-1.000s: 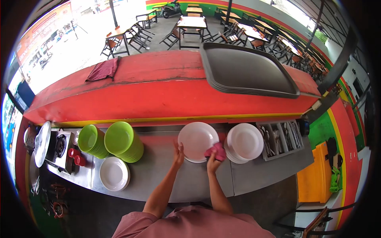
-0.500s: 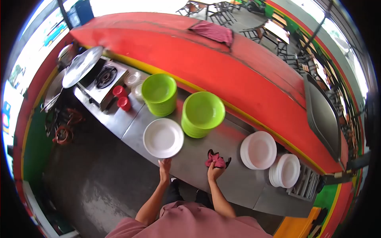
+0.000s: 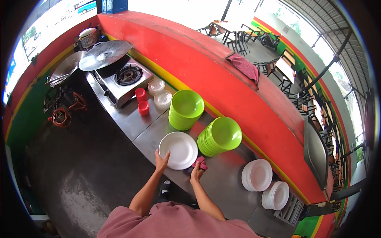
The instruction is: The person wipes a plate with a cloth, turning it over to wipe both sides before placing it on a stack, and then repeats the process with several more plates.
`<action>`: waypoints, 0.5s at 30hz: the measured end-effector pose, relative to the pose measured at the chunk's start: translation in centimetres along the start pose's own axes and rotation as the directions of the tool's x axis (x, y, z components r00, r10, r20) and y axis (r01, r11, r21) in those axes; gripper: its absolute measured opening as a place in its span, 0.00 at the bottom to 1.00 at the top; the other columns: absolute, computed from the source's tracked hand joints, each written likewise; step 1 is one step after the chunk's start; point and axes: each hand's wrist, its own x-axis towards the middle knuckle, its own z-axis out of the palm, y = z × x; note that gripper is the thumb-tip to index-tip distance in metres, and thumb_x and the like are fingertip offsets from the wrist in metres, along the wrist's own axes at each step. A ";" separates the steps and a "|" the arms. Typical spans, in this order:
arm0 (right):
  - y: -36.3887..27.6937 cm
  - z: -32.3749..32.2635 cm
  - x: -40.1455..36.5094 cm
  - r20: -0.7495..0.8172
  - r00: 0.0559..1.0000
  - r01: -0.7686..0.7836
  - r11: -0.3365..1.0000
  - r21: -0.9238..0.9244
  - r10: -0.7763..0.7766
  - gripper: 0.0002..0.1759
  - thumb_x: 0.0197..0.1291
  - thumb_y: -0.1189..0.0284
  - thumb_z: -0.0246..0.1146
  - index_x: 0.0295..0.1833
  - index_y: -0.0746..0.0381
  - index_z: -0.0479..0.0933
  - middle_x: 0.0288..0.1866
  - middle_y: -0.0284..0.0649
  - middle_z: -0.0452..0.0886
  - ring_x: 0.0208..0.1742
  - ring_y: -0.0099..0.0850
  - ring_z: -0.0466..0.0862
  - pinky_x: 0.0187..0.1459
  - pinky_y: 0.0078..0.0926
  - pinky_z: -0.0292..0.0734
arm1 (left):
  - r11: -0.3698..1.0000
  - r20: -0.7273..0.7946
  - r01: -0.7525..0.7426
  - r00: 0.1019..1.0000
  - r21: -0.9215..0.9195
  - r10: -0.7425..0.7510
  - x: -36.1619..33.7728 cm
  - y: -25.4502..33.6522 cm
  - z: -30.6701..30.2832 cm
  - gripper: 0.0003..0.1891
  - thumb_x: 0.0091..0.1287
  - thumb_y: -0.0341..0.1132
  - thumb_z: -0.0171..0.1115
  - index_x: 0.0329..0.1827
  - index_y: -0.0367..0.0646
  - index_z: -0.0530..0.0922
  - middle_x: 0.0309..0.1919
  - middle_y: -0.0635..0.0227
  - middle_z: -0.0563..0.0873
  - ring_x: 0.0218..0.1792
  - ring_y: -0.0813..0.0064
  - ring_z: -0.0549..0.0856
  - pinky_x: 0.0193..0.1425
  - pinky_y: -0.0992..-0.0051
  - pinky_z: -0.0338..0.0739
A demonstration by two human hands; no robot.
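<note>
A white plate is at the counter's front edge, its inside facing up. My left hand grips the plate's near left rim, with the thumb over the top and the other fingers partly hidden. My right hand is closed around a bunched pink cloth with dark edging. The cloth is close against the plate's right rim; whether it touches is hard to tell. Just behind the plate stand two stacks of lime-green bowls, the left stack and the right stack.
Two stacks of white plates, one beside another, stand to the right near a slotted rack. Leftward are red cups, clear lidded tubs and a gas stove with a large lid. A red wall borders the counter.
My right hand has brought the cloth leftward to the plate. My left hand, earlier at the plate's near edge, now has its thumb over the rim. The camera view has turned.
</note>
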 end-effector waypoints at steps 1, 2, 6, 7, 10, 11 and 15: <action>0.3 -0.2 0.0 0.000 1.000 -0.004 1.000 -0.002 0.004 0.11 0.71 0.67 0.57 0.49 0.63 0.78 0.42 0.34 0.80 0.42 0.24 0.78 0.45 0.26 0.74 | 0.997 0.025 -0.010 1.000 0.079 0.008 1.4 -1.0 0.2 0.39 0.59 0.47 0.73 0.67 0.34 0.66 0.54 0.48 0.82 0.59 0.55 0.80 0.62 0.61 0.74; 0.6 -0.8 0.0 0.036 0.999 -0.024 1.000 0.010 0.023 0.10 0.71 0.67 0.57 0.47 0.62 0.78 0.41 0.34 0.80 0.41 0.25 0.79 0.45 0.26 0.74 | 0.991 0.084 0.013 0.996 0.131 -0.024 2.4 -2.2 0.1 0.38 0.59 0.47 0.73 0.67 0.36 0.66 0.53 0.48 0.83 0.58 0.54 0.81 0.61 0.61 0.75; -1.0 -2.3 0.5 0.110 0.988 -0.109 0.994 -0.033 0.112 0.09 0.68 0.67 0.59 0.44 0.62 0.77 0.41 0.35 0.80 0.39 0.27 0.80 0.45 0.29 0.75 | 0.973 0.205 0.023 0.976 0.228 -0.071 4.6 -1.6 -0.4 0.38 0.58 0.44 0.73 0.70 0.45 0.67 0.50 0.49 0.85 0.53 0.51 0.85 0.59 0.59 0.77; -0.7 -3.0 0.3 0.100 0.988 -0.115 0.992 -0.042 0.119 0.12 0.68 0.66 0.59 0.48 0.63 0.77 0.44 0.37 0.81 0.41 0.28 0.82 0.47 0.30 0.76 | 0.975 0.228 0.003 0.972 0.223 -0.055 5.1 -1.3 -0.7 0.38 0.58 0.44 0.73 0.71 0.46 0.67 0.51 0.50 0.85 0.53 0.52 0.85 0.59 0.59 0.77; 1.9 -4.7 -0.1 -0.030 0.987 -0.159 0.986 -0.051 0.158 0.22 0.66 0.63 0.61 0.59 0.66 0.73 0.56 0.43 0.79 0.52 0.34 0.81 0.56 0.32 0.74 | 0.969 0.261 -0.084 0.965 0.233 0.020 7.6 -1.3 -1.1 0.41 0.58 0.42 0.72 0.76 0.51 0.64 0.54 0.48 0.84 0.53 0.53 0.85 0.59 0.60 0.77; 3.0 -5.3 -0.1 -0.090 0.981 -0.178 0.983 -0.047 0.173 0.26 0.65 0.61 0.62 0.62 0.66 0.72 0.59 0.45 0.78 0.56 0.36 0.80 0.60 0.33 0.72 | 0.967 0.271 -0.121 0.961 0.224 0.057 8.5 -0.8 -1.2 0.41 0.59 0.40 0.72 0.76 0.50 0.64 0.53 0.49 0.84 0.52 0.54 0.85 0.58 0.61 0.78; 4.0 -8.8 -0.4 -0.126 0.947 -0.284 0.954 0.097 0.295 0.23 0.64 0.60 0.64 0.59 0.62 0.73 0.57 0.41 0.78 0.57 0.30 0.77 0.60 0.31 0.71 | 0.985 0.354 -0.148 0.920 -0.086 0.169 10.8 2.8 -2.4 0.31 0.64 0.33 0.67 0.72 0.46 0.70 0.49 0.57 0.86 0.46 0.66 0.85 0.53 0.68 0.79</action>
